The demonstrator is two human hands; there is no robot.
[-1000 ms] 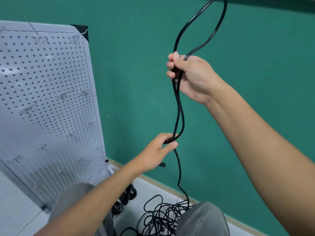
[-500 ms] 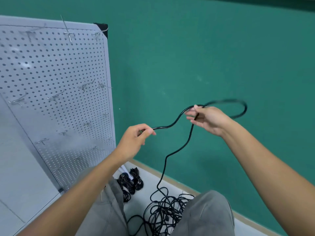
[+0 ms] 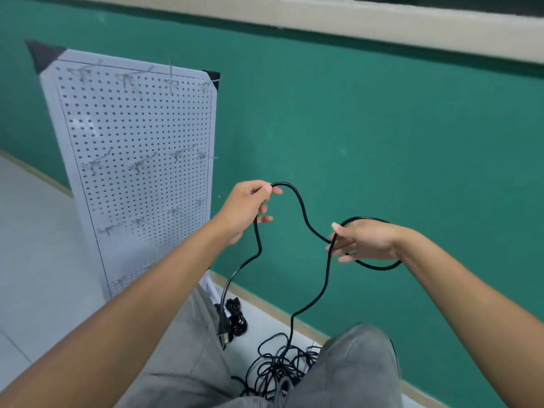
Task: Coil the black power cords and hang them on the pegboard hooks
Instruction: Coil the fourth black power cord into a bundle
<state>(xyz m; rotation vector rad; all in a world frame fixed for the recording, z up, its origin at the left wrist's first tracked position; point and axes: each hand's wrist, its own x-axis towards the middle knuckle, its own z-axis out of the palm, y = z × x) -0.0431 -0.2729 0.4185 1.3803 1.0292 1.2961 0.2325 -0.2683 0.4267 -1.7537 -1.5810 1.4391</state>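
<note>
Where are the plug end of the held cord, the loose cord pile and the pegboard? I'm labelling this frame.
plug end (image 3: 222, 328), head view, on the plug body hanging low.
loose cord pile (image 3: 279, 369), head view, middle of the tangle.
pegboard (image 3: 141, 131), head view, bare perforated face.

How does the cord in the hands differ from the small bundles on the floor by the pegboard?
The held cord is loose, strung between the left hand and right hand, with a single loop at the right hand; the floor bundles are wound tight. The held cord trails down into a tangle; the bundles lie apart from it. Both are black.
</note>
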